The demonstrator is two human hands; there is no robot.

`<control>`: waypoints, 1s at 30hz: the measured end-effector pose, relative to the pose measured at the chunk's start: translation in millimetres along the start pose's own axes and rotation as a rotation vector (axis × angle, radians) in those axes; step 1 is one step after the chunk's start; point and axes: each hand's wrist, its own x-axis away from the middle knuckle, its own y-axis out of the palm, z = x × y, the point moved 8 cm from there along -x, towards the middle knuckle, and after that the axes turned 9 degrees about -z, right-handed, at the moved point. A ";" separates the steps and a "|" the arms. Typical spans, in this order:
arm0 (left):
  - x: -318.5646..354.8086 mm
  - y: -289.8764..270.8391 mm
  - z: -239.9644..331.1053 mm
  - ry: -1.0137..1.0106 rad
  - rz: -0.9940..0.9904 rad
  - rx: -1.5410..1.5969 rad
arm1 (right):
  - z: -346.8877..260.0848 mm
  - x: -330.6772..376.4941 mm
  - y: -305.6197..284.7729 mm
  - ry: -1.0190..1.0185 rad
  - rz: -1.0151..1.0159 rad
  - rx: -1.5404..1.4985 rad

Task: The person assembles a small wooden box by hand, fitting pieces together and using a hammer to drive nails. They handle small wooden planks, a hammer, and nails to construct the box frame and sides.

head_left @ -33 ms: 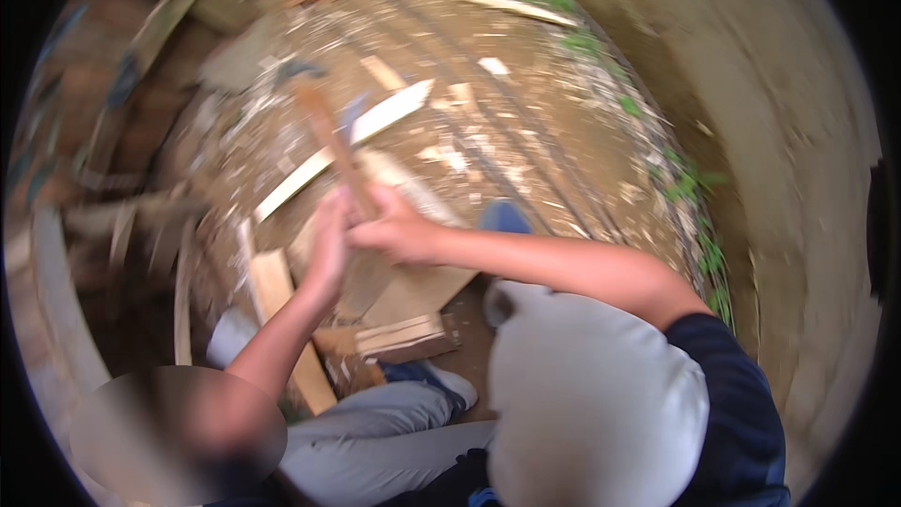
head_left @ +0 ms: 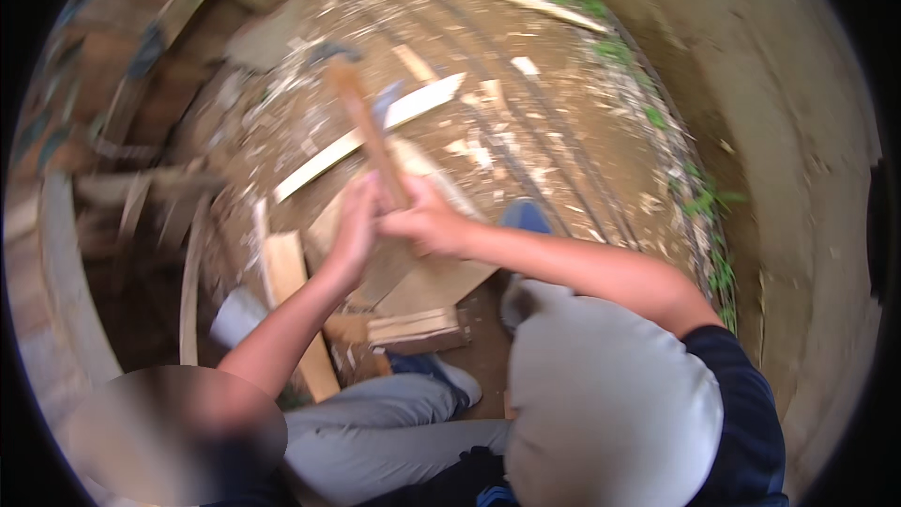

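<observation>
My left hand (head_left: pixel 359 221) and my right hand (head_left: pixel 424 221) are close together in front of me, both closed around the lower wooden handle of what looks like an adze (head_left: pixel 364 117). The handle slants up and away to the left. A blue-grey blade shows at its far end on the right side, blurred. Below it lies a long pale wooden strip (head_left: pixel 314 167); whether the blade touches it I cannot tell. Under my hands are flat, light-brown boards (head_left: pixel 436 282). Nearer me sits a short stacked wood block (head_left: pixel 413 327).
A pale plank (head_left: pixel 291 272) lies left of my hands, near a white cylinder (head_left: pixel 239 317). Wood chips cover the dirt ground (head_left: pixel 554 131). A wooden frame (head_left: pixel 70 272) stands at left, a wall (head_left: pixel 807 178) at right. My feet and grey-trousered knees surround the boards.
The view has shifted, so the ground, hands and tool all appear farther right and slightly higher. Both hands keep hold of the handle, in much the same pose.
</observation>
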 end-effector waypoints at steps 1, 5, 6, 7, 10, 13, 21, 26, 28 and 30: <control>-0.1 9.7 13.2 0.129 -0.003 0.013 | 0.6 6.8 -2.0 0.049 -0.034 0.006; 6.7 32.3 25.4 0.072 -0.089 0.324 | -7.4 18.4 -1.4 0.066 -0.095 0.015; 6.5 29.2 23.6 0.069 -0.089 0.333 | -5.9 17.9 1.6 0.085 -0.119 0.024; 5.7 29.5 22.8 0.068 -0.092 0.348 | -6.8 18.9 2.1 0.107 -0.141 0.039; 6.6 23.7 25.8 0.095 -0.132 0.314 | -12.4 22.7 5.0 0.140 -0.169 0.063; 9.4 10.5 45.2 0.174 -0.062 0.208 | -16.0 21.1 5.6 0.162 -0.161 -0.058; -5.4 -43.4 -10.9 -0.063 -0.030 0.413 | -36.7 52.2 -37.3 0.252 -0.052 -0.200; 19.2 -25.9 -18.5 -0.225 -0.141 0.138 | -62.6 79.1 -108.6 0.318 0.286 0.135; 20.6 -20.2 -38.4 -0.236 -0.180 0.129 | -67.2 93.2 -141.0 0.326 0.375 0.344; 23.1 -10.7 -43.6 -0.279 -0.197 0.113 | -74.8 108.4 -161.3 0.322 0.429 0.462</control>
